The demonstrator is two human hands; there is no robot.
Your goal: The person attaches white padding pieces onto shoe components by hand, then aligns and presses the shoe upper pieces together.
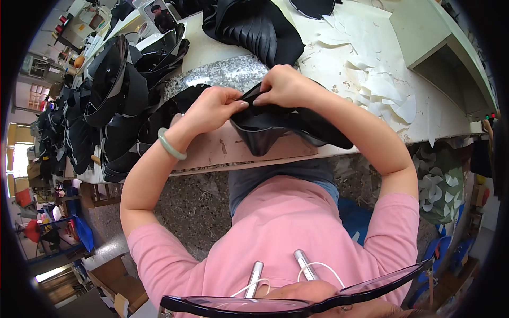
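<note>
A black leather shoe upper hangs at the near edge of the work table, its smooth side bulging toward me. My left hand pinches its top edge between thumb and fingers. Close by on the same edge, my right hand also grips it with thumb and bent fingers. The material's far side is hidden behind my hands. Just beyond them lies a speckled grey stone slab. Farther back, a pile of flat black leather pieces rests on the table.
Several black shoe uppers stand stacked along the left side. White curved scraps litter the right of the table, beside a pale box-like cabinet. A phone is propped at the back left. A bag of scraps hangs at right.
</note>
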